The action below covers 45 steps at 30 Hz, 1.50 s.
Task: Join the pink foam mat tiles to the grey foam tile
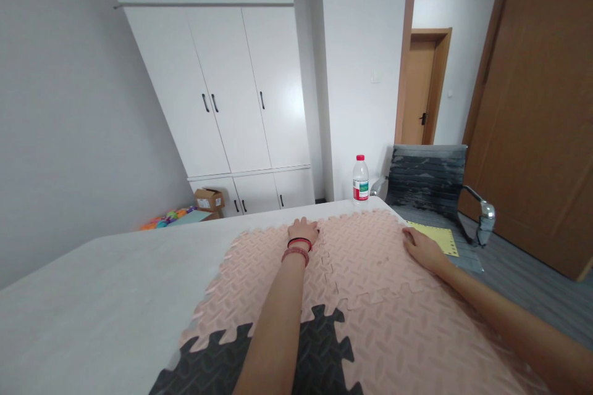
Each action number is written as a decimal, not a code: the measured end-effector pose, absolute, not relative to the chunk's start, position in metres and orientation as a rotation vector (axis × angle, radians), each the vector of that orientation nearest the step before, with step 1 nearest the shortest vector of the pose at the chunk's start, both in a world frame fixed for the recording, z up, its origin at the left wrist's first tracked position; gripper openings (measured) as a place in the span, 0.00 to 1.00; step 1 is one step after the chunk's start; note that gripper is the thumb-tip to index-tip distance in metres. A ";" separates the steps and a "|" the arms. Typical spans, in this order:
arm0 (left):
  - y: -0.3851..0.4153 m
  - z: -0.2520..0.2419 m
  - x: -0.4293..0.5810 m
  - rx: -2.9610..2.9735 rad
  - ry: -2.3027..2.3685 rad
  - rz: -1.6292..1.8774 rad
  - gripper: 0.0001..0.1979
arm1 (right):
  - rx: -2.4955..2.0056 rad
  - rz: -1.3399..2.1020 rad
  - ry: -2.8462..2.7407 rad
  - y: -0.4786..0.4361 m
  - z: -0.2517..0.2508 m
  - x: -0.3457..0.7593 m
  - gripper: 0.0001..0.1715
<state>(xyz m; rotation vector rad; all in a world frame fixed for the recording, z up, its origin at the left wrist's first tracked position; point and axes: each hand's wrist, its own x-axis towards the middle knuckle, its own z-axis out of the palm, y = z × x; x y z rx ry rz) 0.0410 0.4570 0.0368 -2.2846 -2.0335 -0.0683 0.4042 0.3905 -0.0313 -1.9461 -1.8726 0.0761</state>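
Interlocked pink foam mats, flat

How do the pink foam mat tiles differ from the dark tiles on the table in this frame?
The pink tiles cover most of the mat area, reaching the table's far edge; the dark tiles are few and sit at the near edge. Both hands, the left hand and the right hand, rest flat on the pink tiles, none on the dark tiles. Both kinds share an embossed tread pattern and interlocking jigsaw edges.
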 end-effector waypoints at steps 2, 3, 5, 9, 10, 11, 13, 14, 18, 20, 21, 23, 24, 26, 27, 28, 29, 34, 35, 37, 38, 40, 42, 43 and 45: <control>0.457 0.036 0.043 -2.271 -2.038 -0.083 0.20 | -1.948 0.077 -1.870 0.391 -0.031 0.404 0.26; 0.457 0.036 0.043 -2.268 -2.036 -0.090 0.20 | -1.950 0.078 -1.869 0.391 -0.031 0.404 0.25; 0.455 0.036 0.043 -2.271 -2.030 -0.098 0.21 | -1.957 0.085 -1.866 0.390 -0.030 0.404 0.25; 0.451 0.036 0.041 -2.296 -2.024 -0.089 0.23 | -1.958 0.100 -1.864 0.389 -0.028 0.404 0.25; 0.449 0.036 0.041 -2.306 -2.019 -0.085 0.24 | -1.958 0.104 -1.863 0.389 -0.028 0.403 0.25; 0.448 0.035 0.040 -2.316 -2.012 -0.083 0.25 | -1.959 0.106 -1.862 0.389 -0.027 0.403 0.25; 0.446 0.034 0.038 -2.337 -1.997 -0.081 0.27 | -1.963 0.109 -1.858 0.388 -0.027 0.402 0.25; 0.445 0.034 0.037 -2.348 -1.989 -0.078 0.28 | -1.965 0.108 -1.856 0.388 -0.027 0.402 0.25; 0.442 0.033 0.033 -2.382 -1.971 -0.053 0.32 | -1.975 0.102 -1.850 0.387 -0.027 0.402 0.25; 0.441 0.033 0.033 -2.376 -1.978 -0.037 0.33 | -1.974 0.099 -1.853 0.387 -0.027 0.402 0.25; 0.441 0.033 0.034 -2.367 -1.986 -0.030 0.33 | -1.971 0.097 -1.855 0.387 -0.027 0.402 0.25; 0.440 0.032 0.037 -2.344 -2.003 -0.023 0.33 | -1.968 0.093 -1.855 0.387 -0.027 0.402 0.25; 0.440 0.032 0.038 -2.336 -2.007 -0.023 0.32 | -1.968 0.090 -1.852 0.387 -0.028 0.402 0.25; 0.439 0.032 0.038 -2.331 -2.000 -0.030 0.32 | -1.969 0.085 -1.848 0.387 -0.028 0.402 0.25; 0.438 0.031 0.038 -2.331 -1.992 -0.037 0.31 | -1.969 0.083 -1.846 0.387 -0.028 0.402 0.25; 0.438 0.031 0.037 -2.331 -1.985 -0.043 0.31 | -1.970 0.081 -1.845 0.387 -0.028 0.402 0.25; 0.438 0.031 0.037 -2.332 -1.980 -0.049 0.30 | -1.971 0.080 -1.845 0.387 -0.028 0.402 0.25; 0.437 0.032 0.038 -2.320 -1.985 -0.070 0.28 | -1.977 0.080 -1.847 0.386 -0.027 0.401 0.25; 0.437 0.032 0.039 -2.313 -1.990 -0.072 0.28 | -1.979 0.080 -1.848 0.386 -0.026 0.401 0.25; 0.436 0.031 0.042 -2.298 -2.002 -0.071 0.28 | -1.980 0.080 -1.850 0.386 -0.026 0.401 0.25; 0.435 0.031 0.043 -2.291 -2.007 -0.070 0.28 | -1.980 0.080 -1.851 0.386 -0.026 0.400 0.25; 0.434 0.030 0.044 -2.281 -2.008 -0.071 0.27 | -1.982 0.076 -1.851 0.385 -0.025 0.400 0.25; 0.433 0.030 0.045 -2.280 -2.000 -0.068 0.26 | -1.984 0.073 -1.853 0.385 -0.025 0.399 0.25; 0.433 0.030 0.046 -2.278 -1.999 -0.063 0.26 | -1.985 0.072 -1.855 0.384 -0.024 0.399 0.25; 0.432 0.031 0.049 -2.271 -2.007 -0.044 0.26 | -1.985 0.068 -1.860 0.383 -0.023 0.398 0.25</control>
